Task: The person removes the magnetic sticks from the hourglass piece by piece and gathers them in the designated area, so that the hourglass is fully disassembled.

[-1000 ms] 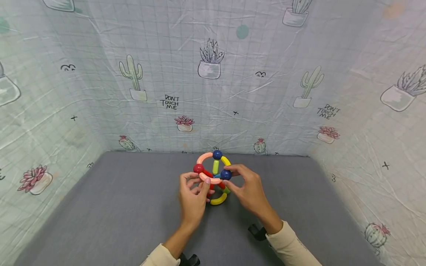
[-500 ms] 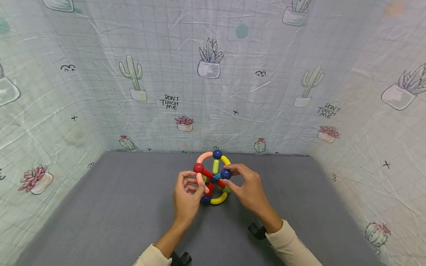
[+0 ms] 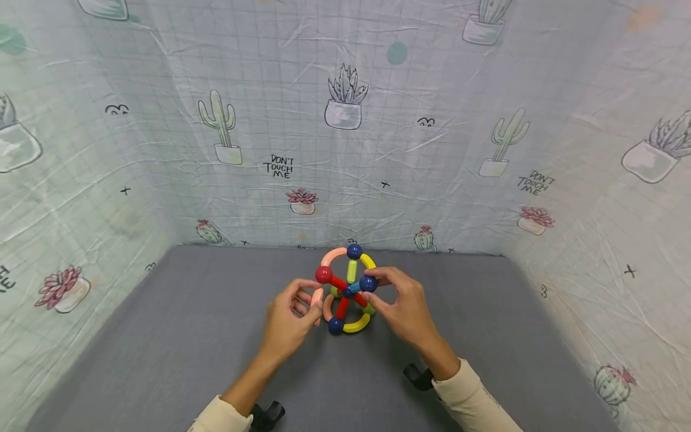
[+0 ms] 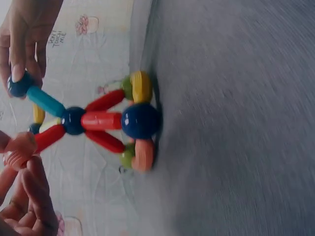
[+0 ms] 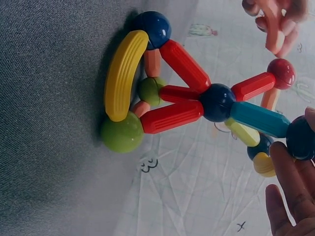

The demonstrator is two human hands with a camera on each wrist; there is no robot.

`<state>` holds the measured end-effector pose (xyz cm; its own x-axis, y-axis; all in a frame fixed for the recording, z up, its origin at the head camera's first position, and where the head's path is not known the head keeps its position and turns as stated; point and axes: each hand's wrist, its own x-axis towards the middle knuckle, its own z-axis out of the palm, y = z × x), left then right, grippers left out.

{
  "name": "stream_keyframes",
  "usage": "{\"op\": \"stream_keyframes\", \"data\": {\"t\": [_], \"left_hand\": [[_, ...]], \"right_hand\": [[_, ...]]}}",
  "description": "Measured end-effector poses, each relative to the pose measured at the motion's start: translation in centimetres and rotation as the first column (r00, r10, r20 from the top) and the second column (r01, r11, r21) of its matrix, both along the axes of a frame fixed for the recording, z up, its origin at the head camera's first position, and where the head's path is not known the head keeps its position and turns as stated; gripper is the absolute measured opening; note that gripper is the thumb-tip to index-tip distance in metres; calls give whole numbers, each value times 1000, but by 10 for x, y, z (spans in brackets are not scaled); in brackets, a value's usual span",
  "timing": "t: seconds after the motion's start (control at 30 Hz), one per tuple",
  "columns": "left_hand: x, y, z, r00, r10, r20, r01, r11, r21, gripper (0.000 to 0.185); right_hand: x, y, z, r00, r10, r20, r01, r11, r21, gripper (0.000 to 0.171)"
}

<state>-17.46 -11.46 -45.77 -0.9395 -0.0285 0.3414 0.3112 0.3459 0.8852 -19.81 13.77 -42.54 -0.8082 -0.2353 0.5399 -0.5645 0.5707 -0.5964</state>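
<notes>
The left hand (image 3: pixel 286 321) pinches a loose pink curved rod (image 3: pixel 316 298); the right hand (image 3: pixel 402 306) pinches the magnetic ball-and-rod structure's (image 3: pixel 348 291) blue ball (image 3: pixel 368 283). A nudge could collapse it.

We see a grey felt-like counter (image 3: pixel 162 336) closed in on three sides by a wrinkled pale green cloth (image 3: pixel 432 90). It is printed with a thin grid, potted cacti, pink succulents and the words "DON'T TOUCH ME". The light is soft and even.

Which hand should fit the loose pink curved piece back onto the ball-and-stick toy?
Probably the left. The left hand already pinches the pink curved piece beside the toy, while the right hand steadies a blue ball.
</notes>
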Motion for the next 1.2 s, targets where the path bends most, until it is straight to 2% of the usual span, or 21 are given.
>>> {"op": "stream_keyframes", "data": {"t": [0.2,0.33,0.4,0.67,0.9,1.0,1.2], "left_hand": [[4,-26,-4,1000,3,9,-2,989,-150,32],[8,-57,-6,1000,8,15,-4,969,-246,32],[10,-75,-7,1000,24,16,-18,952,-306,34],[23,-149,-14,994,109,17,-84,845,-529,38],[37,-200,-27,988,155,1,-111,711,-694,38],[42,-213,-31,986,167,16,-104,681,-725,36],[47,-226,-35,976,192,100,-55,669,-741,34]], "right_hand": [[-1,0,-1,1000,5,14,-5,1000,-1,44],[-1,0,-2,1000,9,20,-9,1000,-6,44],[-1,-1,-2,1000,9,22,-9,1000,-8,44],[-1,0,-1,1000,-2,26,2,1000,-1,44],[-1,4,-1,1000,12,17,-11,1000,-22,45],[-2,6,-1,999,29,14,-28,999,-31,46],[-6,13,-2,998,63,21,-61,995,-75,46]]}}
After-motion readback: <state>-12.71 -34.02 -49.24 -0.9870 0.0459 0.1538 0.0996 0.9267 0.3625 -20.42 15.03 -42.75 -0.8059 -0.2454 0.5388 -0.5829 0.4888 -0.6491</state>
